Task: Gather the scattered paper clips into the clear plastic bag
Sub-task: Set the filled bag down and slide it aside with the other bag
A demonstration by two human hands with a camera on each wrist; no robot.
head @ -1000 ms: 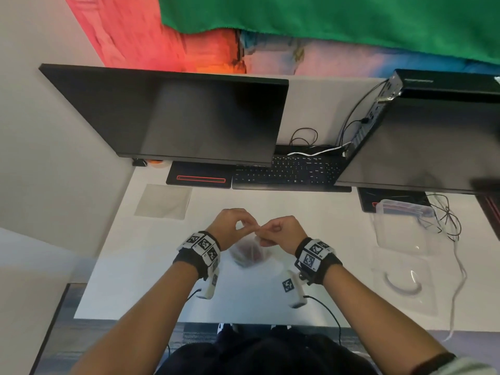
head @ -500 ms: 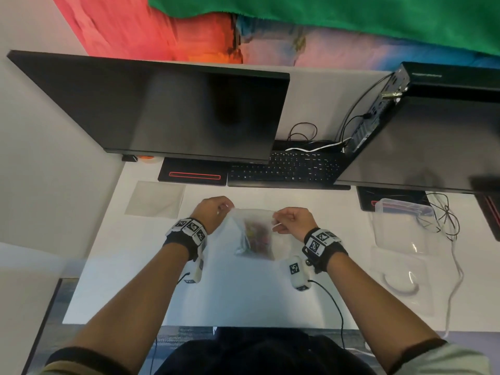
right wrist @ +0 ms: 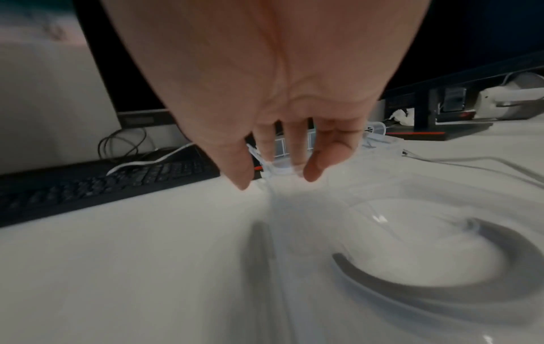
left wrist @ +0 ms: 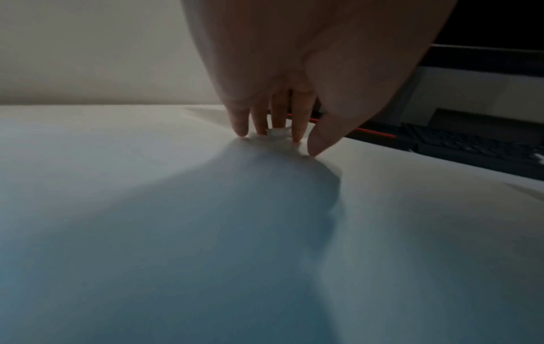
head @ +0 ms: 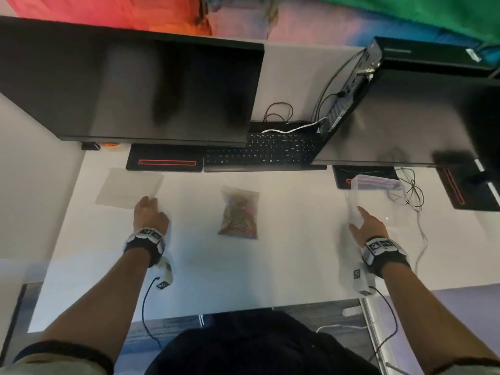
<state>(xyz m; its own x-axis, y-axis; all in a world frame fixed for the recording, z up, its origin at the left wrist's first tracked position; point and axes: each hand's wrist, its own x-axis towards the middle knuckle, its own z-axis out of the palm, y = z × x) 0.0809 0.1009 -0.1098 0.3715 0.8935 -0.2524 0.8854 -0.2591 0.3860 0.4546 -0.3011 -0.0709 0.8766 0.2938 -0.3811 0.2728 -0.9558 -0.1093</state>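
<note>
Between both hands, clear plastic bag of paper clips lies flat on table. Left hand released, fingertips touching table. Right hand released, over clear container.

Dim, soft indoor light; motion blur, wide-angle edge distortion, shadowed wrist views
</note>
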